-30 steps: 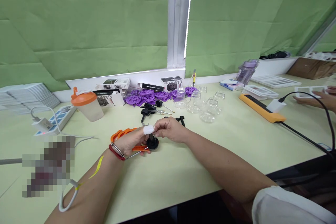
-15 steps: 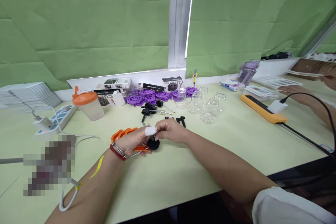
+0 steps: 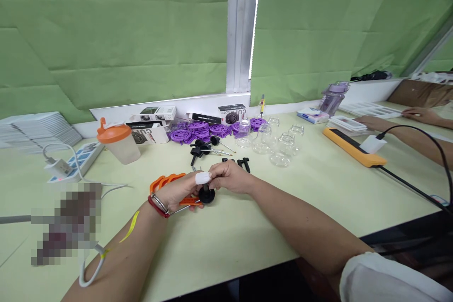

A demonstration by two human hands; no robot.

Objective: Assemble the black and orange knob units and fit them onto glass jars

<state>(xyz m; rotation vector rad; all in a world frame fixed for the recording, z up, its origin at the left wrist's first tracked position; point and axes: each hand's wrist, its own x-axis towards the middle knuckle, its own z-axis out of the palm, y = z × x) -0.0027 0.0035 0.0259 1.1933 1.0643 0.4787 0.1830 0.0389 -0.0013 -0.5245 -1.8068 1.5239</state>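
Observation:
My left hand [image 3: 180,192] is closed around a black plastic part with a round disc [image 3: 206,195]. A thin metal rod [image 3: 180,209] runs from it under my left wrist. White tape wraps a digit of my left hand. Fingertips of my right hand [image 3: 230,177] pinch at the top of the same black part, where the exact contact is hidden. Orange plastic frames [image 3: 166,180] lie behind and beneath my left hand. Just beyond my right hand are small black pegs [image 3: 246,164]. Farther back, black-headed metal rods [image 3: 203,149] lie in a heap.
Purple plastic discs [image 3: 198,130], clear glass cups [image 3: 279,151] and printed boxes [image 3: 152,132] line the back. An orange-lidded shaker [image 3: 120,141] and a white power strip [image 3: 79,163] stand left. At right, an orange power strip [image 3: 350,147] lies near another person's arms [image 3: 406,134].
My hands stay on the black part with hardly any movement. At the right, the other person's hands have shifted and lowered among the white trays.

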